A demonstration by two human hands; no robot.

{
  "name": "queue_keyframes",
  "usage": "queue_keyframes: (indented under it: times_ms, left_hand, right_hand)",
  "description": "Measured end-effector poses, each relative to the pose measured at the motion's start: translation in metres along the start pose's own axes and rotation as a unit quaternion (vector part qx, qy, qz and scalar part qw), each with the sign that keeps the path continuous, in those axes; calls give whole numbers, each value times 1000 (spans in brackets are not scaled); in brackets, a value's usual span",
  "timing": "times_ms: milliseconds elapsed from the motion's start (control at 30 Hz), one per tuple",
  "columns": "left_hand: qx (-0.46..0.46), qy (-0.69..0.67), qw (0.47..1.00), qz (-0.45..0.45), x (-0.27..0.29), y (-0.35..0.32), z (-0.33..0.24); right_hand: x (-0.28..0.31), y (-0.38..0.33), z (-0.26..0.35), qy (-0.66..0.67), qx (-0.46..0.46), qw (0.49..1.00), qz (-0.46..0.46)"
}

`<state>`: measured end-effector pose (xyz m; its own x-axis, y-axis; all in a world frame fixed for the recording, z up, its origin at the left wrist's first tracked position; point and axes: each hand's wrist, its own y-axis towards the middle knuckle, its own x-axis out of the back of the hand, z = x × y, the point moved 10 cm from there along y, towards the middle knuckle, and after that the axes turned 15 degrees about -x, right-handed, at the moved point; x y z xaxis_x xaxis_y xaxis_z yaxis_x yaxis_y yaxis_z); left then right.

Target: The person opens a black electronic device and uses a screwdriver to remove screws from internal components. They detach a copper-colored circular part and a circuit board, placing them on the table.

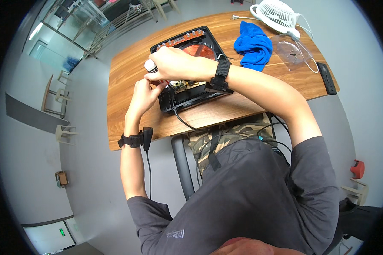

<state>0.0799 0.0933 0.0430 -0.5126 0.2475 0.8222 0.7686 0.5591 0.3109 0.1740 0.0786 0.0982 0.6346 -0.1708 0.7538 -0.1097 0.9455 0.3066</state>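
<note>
Right hand (173, 63), black appliance (193, 92) beneath

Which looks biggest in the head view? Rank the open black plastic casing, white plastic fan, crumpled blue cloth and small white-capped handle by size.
1. Open black plastic casing
2. White plastic fan and crumpled blue cloth: too alike to rank
3. White-capped handle, visible part only

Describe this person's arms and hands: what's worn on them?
The left hand and right hand are ungloved. Each wrist wears a black wristband with a dark module; a thin black cable runs from the left one. Short dark grey sleeves cover the upper arms.
</note>
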Motion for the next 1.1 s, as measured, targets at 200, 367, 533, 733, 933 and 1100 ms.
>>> queue_keyframes:
  times_ms: [200, 367, 533, 733, 933, 1100]
  left_hand:
    - [-5, 20, 1000, -14, 4, -2, -6]
    - [7, 72, 997, -30, 3, 1, 1]
    - [21, 47, 998, -29, 4, 5, -14]
    - [16, 50, 997, -52, 5, 8, -20]
    - [47, 34, 998, -31, 1, 11, -17]
    - [9, -111, 993, -47, 1, 4, 2]
  right_hand:
    - [-5, 0, 1, -24, 0, 1000, -2]
    - [6, -5, 12, -114, 21, 991, -63]
    - [11, -4, 18, -136, 25, 989, -53]
    - [9, 1, 15, -156, -8, 987, -28]
    - [4, 8, 10, -173, -30, 984, 10]
    - [0, 4, 12, -151, -9, 987, 55]
